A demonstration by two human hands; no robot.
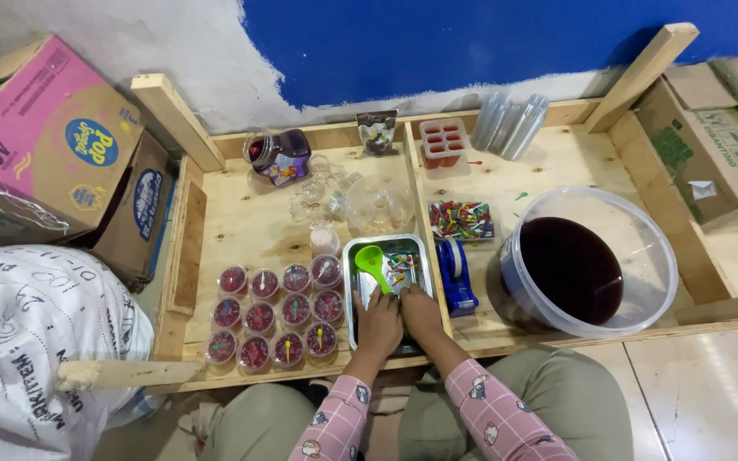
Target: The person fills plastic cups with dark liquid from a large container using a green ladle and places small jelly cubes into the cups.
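- Head view: both hands meet inside the near end of the metal tray [349, 256], the left hand [378, 323] just beside the right hand [421, 312].
- Fingers curl down over something small in the tray; what they grip is hidden, so I cannot tell.
- The green scoop [371, 262] lies just beyond the left hand's fingertips, handle slanting toward them; the left hand is nearer.

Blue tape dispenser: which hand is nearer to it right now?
Right. The right hand sits in the metal tray just beside the tape dispenser; the left hand is farther over, toward the filled cups.
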